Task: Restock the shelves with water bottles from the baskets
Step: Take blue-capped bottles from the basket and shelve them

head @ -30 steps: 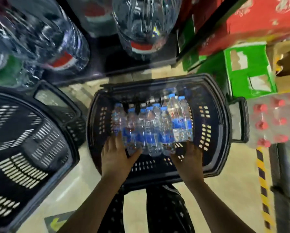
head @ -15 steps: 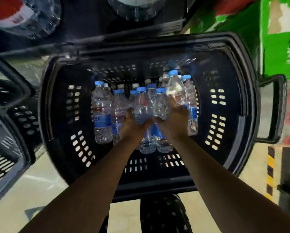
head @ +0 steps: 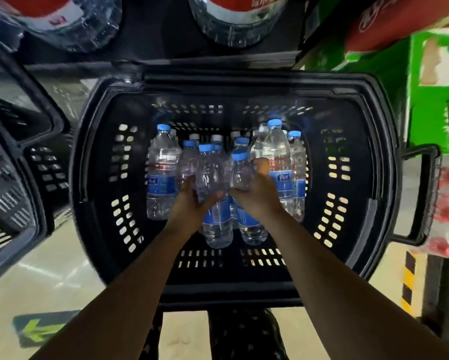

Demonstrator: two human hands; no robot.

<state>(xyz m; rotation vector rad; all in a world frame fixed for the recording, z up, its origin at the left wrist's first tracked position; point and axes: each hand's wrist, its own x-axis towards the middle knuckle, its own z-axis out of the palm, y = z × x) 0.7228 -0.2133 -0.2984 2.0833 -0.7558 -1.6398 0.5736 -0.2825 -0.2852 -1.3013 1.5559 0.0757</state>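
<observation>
Your left hand and right hand each grasp blue-capped water bottles in the middle of a black basket. Blur hides how many each hand holds. Other bottles stand upright either side. A second basket sits just left.

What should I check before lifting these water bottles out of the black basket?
1. Grip of left hand on middle water bottles: ok.
2. Grip of right hand on neighbouring bottle: ok.
3. Held bottles' blue caps on: ok.
4. Held bottles above black basket rim: not ok, low inside.
5. Standing lone bottle at left, apart: ok.
6. Free space on shelf: cannot tell.
</observation>
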